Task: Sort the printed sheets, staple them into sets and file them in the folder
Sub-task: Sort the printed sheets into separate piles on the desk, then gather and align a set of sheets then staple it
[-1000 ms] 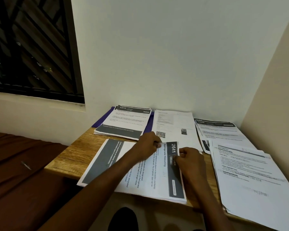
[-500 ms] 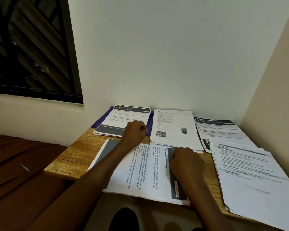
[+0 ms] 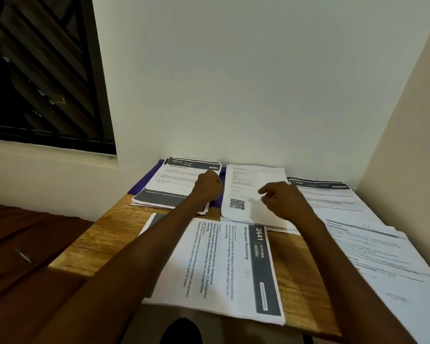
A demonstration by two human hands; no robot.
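Sorting is the step I judge underway: my left hand (image 3: 207, 186) hovers clenched over the 1573 stack (image 3: 181, 184), right hand (image 3: 282, 201) loosely curled, holding nothing, above the QR-code sheet (image 3: 248, 194); sheet 2641 (image 3: 229, 266) lies nearest, needing a pile next.

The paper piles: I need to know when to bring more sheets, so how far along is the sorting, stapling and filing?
Sorting looks well on: separate piles lie on the table, among them the 1573 pile on the purple folder, the QR-code pile and the 2641 sheet. In hand: the left hand over the 1573 pile, the right hand over the QR-code pile. No stapler shows; stapling and filing seem left.
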